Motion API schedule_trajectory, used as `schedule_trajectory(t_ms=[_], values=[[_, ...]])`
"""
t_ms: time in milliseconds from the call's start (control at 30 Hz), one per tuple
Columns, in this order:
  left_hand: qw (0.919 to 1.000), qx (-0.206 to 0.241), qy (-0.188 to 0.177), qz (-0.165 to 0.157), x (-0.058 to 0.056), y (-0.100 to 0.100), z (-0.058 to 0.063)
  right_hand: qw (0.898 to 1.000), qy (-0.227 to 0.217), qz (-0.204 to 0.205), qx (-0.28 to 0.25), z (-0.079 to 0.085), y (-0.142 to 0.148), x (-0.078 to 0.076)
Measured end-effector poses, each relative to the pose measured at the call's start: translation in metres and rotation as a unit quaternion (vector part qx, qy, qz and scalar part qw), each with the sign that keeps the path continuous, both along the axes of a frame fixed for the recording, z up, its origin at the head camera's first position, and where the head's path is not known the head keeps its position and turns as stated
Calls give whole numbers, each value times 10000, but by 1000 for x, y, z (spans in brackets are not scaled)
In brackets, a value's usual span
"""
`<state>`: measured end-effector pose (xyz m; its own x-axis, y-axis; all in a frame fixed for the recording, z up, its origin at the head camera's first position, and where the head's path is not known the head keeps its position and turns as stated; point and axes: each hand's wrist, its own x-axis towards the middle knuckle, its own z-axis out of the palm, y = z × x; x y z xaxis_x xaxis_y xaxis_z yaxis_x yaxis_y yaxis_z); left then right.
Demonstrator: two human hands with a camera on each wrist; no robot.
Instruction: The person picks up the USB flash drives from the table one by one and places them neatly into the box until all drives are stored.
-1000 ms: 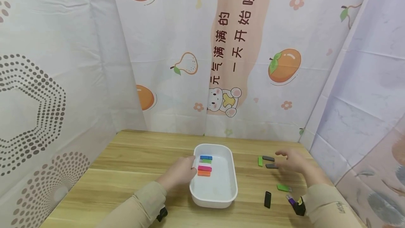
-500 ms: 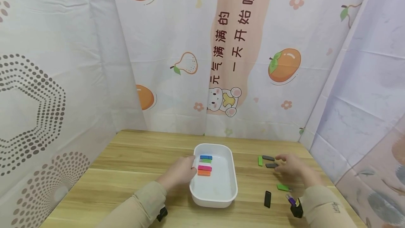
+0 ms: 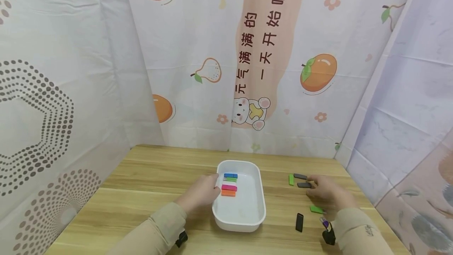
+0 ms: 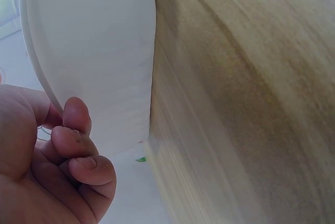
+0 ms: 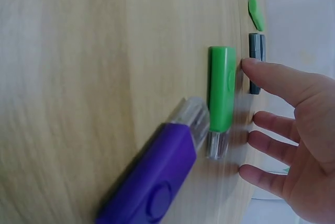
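My left hand (image 3: 201,192) holds the left rim of a white plastic tray (image 3: 242,225); the left wrist view shows its fingers curled at the tray's edge. Inside the tray lie several USB sticks in a column, among them a blue one (image 3: 231,176), a pink one (image 3: 229,188) and an orange one (image 3: 228,193). My right hand (image 3: 327,189) reaches low over the table with thumb and fingers apart. Its fingertips are right at the ends of two dark grey USB sticks (image 3: 304,185). In the right wrist view the thumb overlaps a dark stick (image 5: 255,43).
A green stick (image 3: 291,180) lies left of the grey pair. Nearer me are a green capped stick (image 5: 222,90), a purple capped stick (image 5: 157,182) and a black stick (image 3: 299,222). Patterned curtains (image 3: 198,109) stand behind the wooden table (image 3: 159,168) and at its sides.
My right hand has lowered and shifted slightly left toward the grey sticks, its thumb and fingers drawing a little closer together. The left hand and the tray have stayed put.
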<state>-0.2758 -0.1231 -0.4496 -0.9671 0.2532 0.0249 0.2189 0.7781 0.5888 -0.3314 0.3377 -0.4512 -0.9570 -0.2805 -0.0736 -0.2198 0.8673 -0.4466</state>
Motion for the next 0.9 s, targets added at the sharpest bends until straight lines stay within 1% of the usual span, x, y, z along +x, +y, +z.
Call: schedule_trajectory(t_ms=[133, 267, 367, 600, 800, 900], values=[[10000, 29, 25, -29, -1, 0, 0, 9998, 118, 8, 165, -3, 0, -3], [9999, -29, 92, -29, -1, 0, -1, 9995, 102, -19, 313, -6, 1, -5], [10000, -39, 76, -24, -1, 0, -1, 9993, 96, 15, 370, -7, 1, -5], [10000, 30, -69, 33, 0, 0, -1, 9995, 191, 27, 267, -8, 2, -5], [10000, -7, -50, 37, -1, 0, -1, 9994, 201, -84, 270, -7, 2, -5], [10000, -25, -29, 33, -1, 0, -1, 9992, 262, -50, 289, -6, 1, -4]])
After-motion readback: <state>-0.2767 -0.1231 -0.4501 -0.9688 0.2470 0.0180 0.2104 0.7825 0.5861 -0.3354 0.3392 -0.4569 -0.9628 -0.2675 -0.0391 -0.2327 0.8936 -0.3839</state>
